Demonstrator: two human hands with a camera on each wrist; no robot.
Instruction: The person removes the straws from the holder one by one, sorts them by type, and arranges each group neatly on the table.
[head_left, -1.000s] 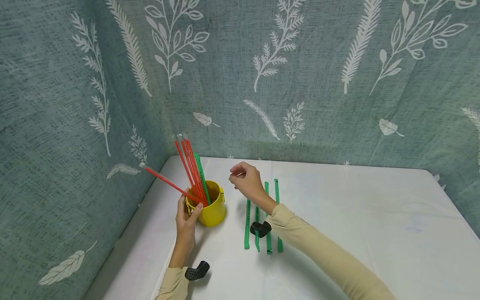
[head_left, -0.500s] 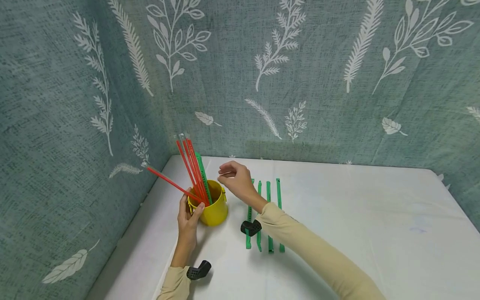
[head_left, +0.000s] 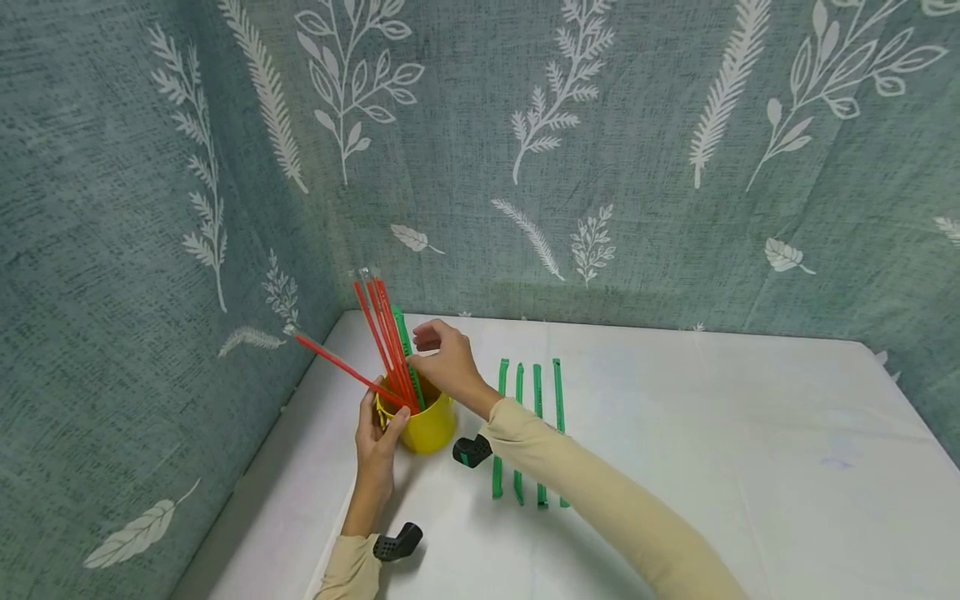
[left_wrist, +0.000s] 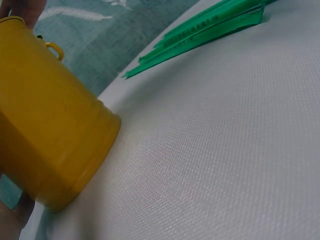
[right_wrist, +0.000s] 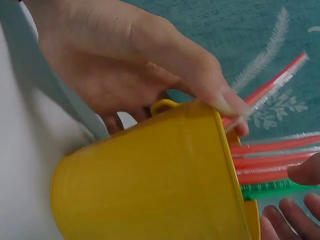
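Note:
In the head view my left hand (head_left: 375,454) grips a small yellow bucket (head_left: 429,433), its thumb on the rim. The bucket stands on the white table and holds several red straws (head_left: 381,321) in clear wrappers and a green-wrapped straw (right_wrist: 270,189). One red straw (head_left: 330,358) leans far out to the left over my left hand. My right hand (head_left: 447,364) is above the bucket's right side. In the right wrist view its thumb and fingers are spread apart beside the green straw; whether they touch it I cannot tell. The bucket's inside is mostly hidden.
Several green-wrapped straws (head_left: 538,387) lie side by side on the white table (head_left: 712,433), right of the bucket, partly under my right forearm. A grey-green curtain (head_left: 465,125) with white leaf prints hangs behind and on the left.
My right hand has moved left, from over the table to above the bucket beside the upright straws. My left hand keeps its grip on the bucket.

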